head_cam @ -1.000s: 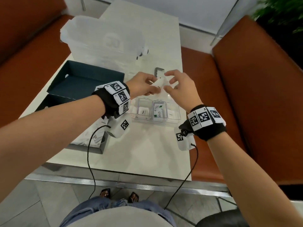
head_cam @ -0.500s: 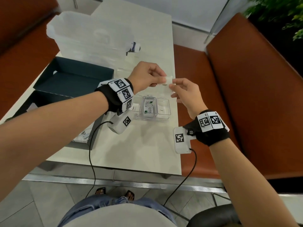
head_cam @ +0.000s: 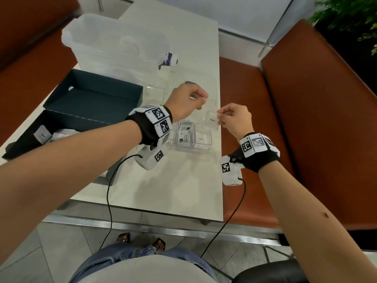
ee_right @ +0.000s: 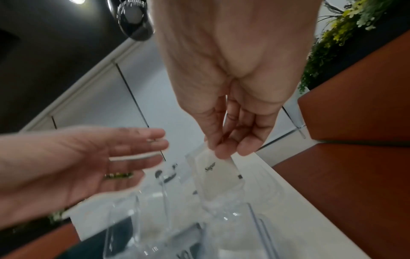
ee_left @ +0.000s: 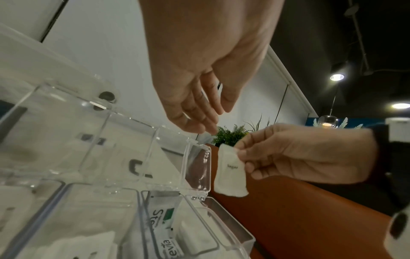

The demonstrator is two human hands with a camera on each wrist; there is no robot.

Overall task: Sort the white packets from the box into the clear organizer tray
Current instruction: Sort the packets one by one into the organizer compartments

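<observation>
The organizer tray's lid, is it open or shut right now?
Open. The clear lid stands hinged up behind the organizer tray, whose compartments lie uncovered, showing a Stevia packet inside.

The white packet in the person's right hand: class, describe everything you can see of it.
The white packet is a small, flat paper sachet with ragged-looking short edges and the word "Sugar" printed in small dark letters. It hangs roughly upright in the air, pinched near its top by the right hand between thumb and fingers. It is above the right end of the clear organizer tray, touching nothing else. The left hand is apart from it.
</observation>
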